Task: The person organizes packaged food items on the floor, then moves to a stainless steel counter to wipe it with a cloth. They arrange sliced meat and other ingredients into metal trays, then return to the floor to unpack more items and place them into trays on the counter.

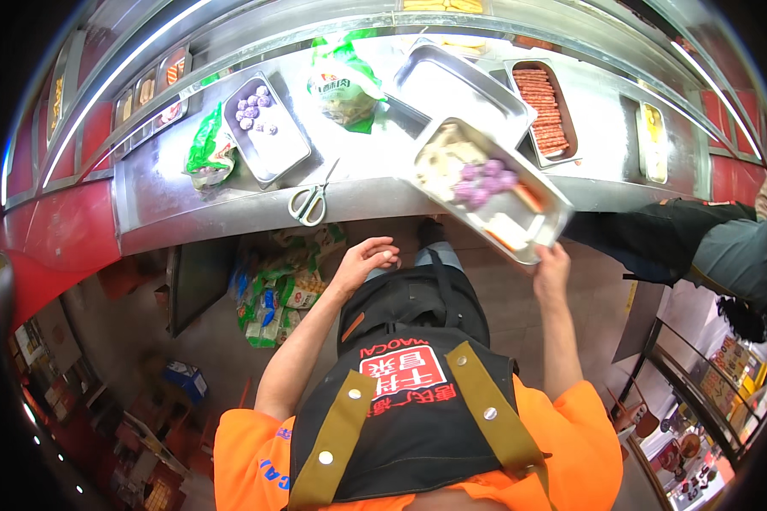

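My right hand [551, 262] grips the near corner of a steel tray [553, 191], slightly blurred, holding purple balls [486, 182] and whitish and orange-edged food pieces. The tray is tilted over the counter's edge, its far end overlapping an empty steel tray [463, 96]. My left hand [374, 259] is off the counter edge with fingers loosely curled, holding nothing. Scissors [310, 203] lie at the counter edge. Left of them are a steel tray [284, 153] with purple balls at its far end and a green-and-clear food bag [211, 153]. A larger food bag [348, 96] stands behind.
A steel tray [572, 137] of reddish sausage-like sticks and a tray of yellow food [654, 144] stand at right. Metal rails [358, 27] cross above the counter. Plastic packages [275, 300] lie on the floor below left. Another person [728, 249] is at the right.
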The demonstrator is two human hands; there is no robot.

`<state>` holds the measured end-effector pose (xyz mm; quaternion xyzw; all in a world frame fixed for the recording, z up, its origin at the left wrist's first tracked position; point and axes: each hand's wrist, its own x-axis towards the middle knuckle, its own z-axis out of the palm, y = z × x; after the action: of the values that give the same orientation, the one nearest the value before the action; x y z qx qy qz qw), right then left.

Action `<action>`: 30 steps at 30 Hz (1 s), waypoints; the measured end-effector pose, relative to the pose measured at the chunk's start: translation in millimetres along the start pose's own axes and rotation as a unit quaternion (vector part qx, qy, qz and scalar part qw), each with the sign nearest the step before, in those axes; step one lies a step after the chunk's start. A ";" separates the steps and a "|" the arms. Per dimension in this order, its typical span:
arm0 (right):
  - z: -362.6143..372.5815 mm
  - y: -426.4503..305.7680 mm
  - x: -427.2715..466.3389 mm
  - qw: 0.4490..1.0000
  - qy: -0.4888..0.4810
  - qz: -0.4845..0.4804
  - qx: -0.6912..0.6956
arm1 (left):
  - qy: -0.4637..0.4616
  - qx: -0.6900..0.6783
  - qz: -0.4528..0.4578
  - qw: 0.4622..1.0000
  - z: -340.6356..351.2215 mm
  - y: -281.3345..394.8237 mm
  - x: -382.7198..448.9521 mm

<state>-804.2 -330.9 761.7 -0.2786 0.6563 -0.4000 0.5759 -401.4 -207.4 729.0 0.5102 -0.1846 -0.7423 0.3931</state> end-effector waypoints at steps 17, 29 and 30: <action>70.3 41.8 64.7 0.960 -0.213 0.083 -0.164 | 0.329 -0.164 -0.030 0.929 -32.7 -42.6 91.7; -121.3 -17.2 397.8 0.791 0.005 -0.176 -0.585 | 0.396 -0.111 -0.035 0.911 -55.9 -25.5 76.6; -117.9 -15.4 404.1 0.782 -0.011 -0.177 -0.598 | 0.395 -0.097 -0.045 0.913 -60.4 -22.1 73.1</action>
<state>-994.4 -648.8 561.3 -0.6826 0.6966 -0.0187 0.2201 -368.0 -242.4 644.4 0.7288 0.0814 -0.5115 0.4479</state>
